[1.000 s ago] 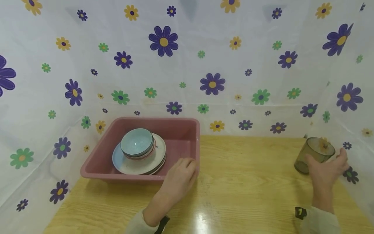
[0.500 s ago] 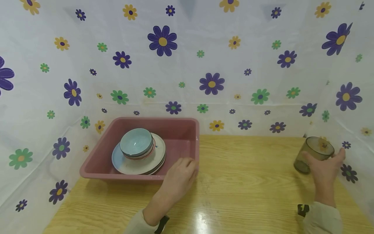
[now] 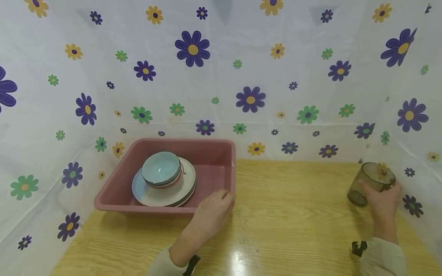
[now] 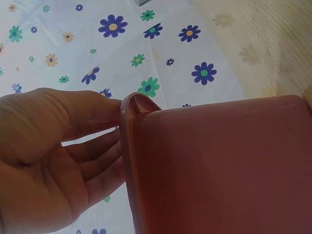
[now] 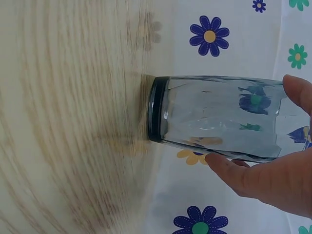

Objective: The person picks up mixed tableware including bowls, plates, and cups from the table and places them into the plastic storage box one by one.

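Note:
A smoky, see-through drinking glass (image 3: 369, 182) stands upright at the right side of the table. My right hand (image 3: 383, 199) is wrapped about its upper part; in the right wrist view the thumb touches one side and a fingertip the other. My left hand (image 3: 214, 211) holds the front right corner of a pink plastic basin (image 3: 165, 209). The left wrist view shows fingers curled at the basin's rim, their tips hidden behind it. Inside the basin, a light blue bowl (image 3: 161, 168) tops a small stack of bowls, which sits on stacked plates (image 3: 162, 197).
The basin takes up the left back of the wooden table (image 3: 290, 214). A white sheet with printed flowers (image 3: 269, 73) hangs along the back and both sides, close to the glass on the right.
The fingers of my right hand have closed in from the right onto the glass. My left hand stays at the basin's corner, and the glass and dishes have not visibly moved.

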A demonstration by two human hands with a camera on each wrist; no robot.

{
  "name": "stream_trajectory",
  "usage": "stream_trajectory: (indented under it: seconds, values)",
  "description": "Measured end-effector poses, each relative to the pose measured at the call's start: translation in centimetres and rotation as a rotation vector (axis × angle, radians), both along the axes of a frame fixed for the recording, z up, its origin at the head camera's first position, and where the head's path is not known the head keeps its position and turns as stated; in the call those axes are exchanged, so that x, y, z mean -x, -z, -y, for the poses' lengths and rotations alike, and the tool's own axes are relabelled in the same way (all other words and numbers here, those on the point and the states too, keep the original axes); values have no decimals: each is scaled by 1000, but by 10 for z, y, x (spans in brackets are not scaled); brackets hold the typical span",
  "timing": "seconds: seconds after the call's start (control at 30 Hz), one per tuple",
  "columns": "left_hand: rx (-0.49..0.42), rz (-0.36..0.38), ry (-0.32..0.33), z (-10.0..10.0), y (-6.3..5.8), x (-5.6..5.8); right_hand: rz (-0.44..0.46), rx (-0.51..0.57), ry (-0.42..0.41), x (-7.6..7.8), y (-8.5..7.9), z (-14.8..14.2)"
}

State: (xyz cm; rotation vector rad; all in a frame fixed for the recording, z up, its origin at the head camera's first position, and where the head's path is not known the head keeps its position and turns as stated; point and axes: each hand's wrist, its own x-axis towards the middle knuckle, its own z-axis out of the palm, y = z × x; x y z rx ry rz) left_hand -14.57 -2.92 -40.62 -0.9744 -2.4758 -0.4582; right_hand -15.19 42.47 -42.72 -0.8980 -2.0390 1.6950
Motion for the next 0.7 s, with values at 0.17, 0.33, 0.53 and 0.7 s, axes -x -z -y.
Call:
stream_trajectory:
  seconds: [0.17,0.33,0.53,0.7]
  values:
    - [28,25,-9,0,-1,-1,-14,-9,-4,1,1,0]
    - [44,31,-13,0,-1,-2,-25,14,16,2,2,0]
    - [45,8,-10,0,0,-2,-18,83,52,2,2,-1]
    - [42,8,-9,-1,0,-1,2,110,75,1,1,-3]
